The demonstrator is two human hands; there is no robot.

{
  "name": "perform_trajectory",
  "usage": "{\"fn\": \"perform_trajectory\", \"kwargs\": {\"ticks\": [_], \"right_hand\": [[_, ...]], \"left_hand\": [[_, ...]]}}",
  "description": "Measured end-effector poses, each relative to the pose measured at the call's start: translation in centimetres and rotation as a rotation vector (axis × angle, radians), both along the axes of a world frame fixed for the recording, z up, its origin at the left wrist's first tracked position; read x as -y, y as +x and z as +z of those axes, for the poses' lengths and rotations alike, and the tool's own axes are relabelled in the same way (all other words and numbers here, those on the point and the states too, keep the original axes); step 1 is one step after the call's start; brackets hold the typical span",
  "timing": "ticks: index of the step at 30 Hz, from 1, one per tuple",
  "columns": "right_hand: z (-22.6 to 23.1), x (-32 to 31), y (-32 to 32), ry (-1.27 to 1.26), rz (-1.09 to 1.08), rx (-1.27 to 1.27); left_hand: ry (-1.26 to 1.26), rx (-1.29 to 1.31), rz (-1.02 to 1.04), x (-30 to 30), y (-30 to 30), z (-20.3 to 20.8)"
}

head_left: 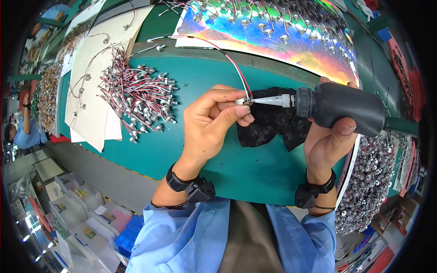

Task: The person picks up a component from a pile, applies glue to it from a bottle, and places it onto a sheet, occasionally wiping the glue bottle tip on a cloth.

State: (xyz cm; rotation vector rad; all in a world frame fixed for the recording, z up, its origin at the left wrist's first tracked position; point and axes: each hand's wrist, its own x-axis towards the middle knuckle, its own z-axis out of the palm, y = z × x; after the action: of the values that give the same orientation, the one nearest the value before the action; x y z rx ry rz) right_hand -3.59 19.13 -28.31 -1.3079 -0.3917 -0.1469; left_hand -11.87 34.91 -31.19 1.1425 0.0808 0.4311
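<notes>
Head view: bottle nozzle (271,100) aimed at a small wired metal part (242,101).
Left hand (205,120) pinches the part between thumb and fingers, its wires (230,59) arching up and away to the left. Right hand (325,141) is wrapped around the dark bottle (350,109), held sideways, long axis running left to right. The tip sits just right of the left fingertips (contact with the part cannot be confirmed), over a black cloth (264,127).
</notes>
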Motion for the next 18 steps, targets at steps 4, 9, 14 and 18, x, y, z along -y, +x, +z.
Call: {"fn": "perform_trajectory", "kwargs": {"ticks": [4,9,14,18], "right_hand": [[-0.13,-0.1,-0.04,0.008,-0.014,-0.006],[-0.34,0.02,0.11,0.001,-0.011,-0.006],[-0.29,-0.1,0.08,-0.002,-0.019,-0.017],[-0.37,-0.12,0.1,0.002,-0.01,-0.009]], "left_hand": [[0.011,-0.007,0.011,-0.02,-0.03,0.03],[0.028,-0.019,0.01,-0.05,-0.03,-0.09],[0.037,-0.013,0.008,-0.06,-0.01,-0.19],[0.039,-0.006,0.012,-0.08,0.0,-0.16]]}}
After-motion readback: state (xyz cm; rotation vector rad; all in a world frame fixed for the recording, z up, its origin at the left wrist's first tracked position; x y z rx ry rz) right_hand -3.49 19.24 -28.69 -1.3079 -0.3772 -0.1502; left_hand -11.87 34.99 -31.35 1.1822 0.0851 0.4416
